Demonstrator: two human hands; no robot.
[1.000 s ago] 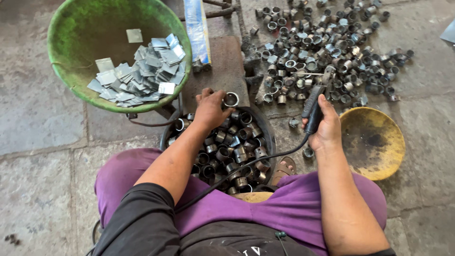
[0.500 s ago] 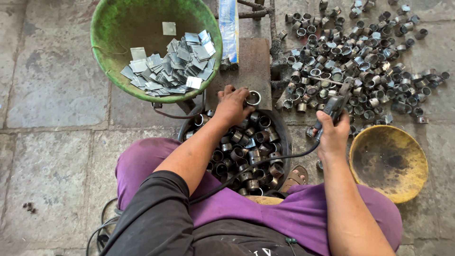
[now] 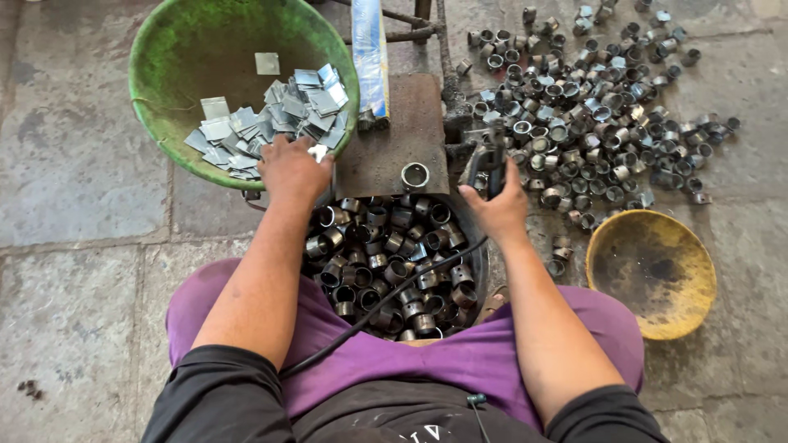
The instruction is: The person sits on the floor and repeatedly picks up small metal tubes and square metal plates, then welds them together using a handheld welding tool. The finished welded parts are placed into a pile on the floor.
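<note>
Since the frame half a second earlier the left hand (image 3: 294, 171) has left the lone metal ring (image 3: 414, 175) on the plate and moved out to the near rim of the green basin (image 3: 156, 49). It lies palm down, forearm stretched straight ahead, fingers curled over the edge among the square metal blanks (image 3: 263, 123); whether it has gripped one cannot be told.

The right hand (image 3: 495, 209) sits at about the same spot, wrist bent slightly inward, fingers wrapped closed round the black tool handle (image 3: 496, 160), which points away from the body. A black cable (image 3: 386, 303) runs from the hand back across the lap.

The ring stands alone, open end up, on the rusty flat plate (image 3: 386, 139) between the two hands, touched by neither.

Just below the plate, between the knees, a dark pan of metal rings (image 3: 394, 262) is heaped full. A loose spread of similar rings (image 3: 591, 107) lies on the floor to the right. A worn yellow bowl (image 3: 652, 271) sits near the right knee.

The floor is grey stone slabs (image 3: 74, 164) with visible joints. Purple trousers, dark top.
</note>
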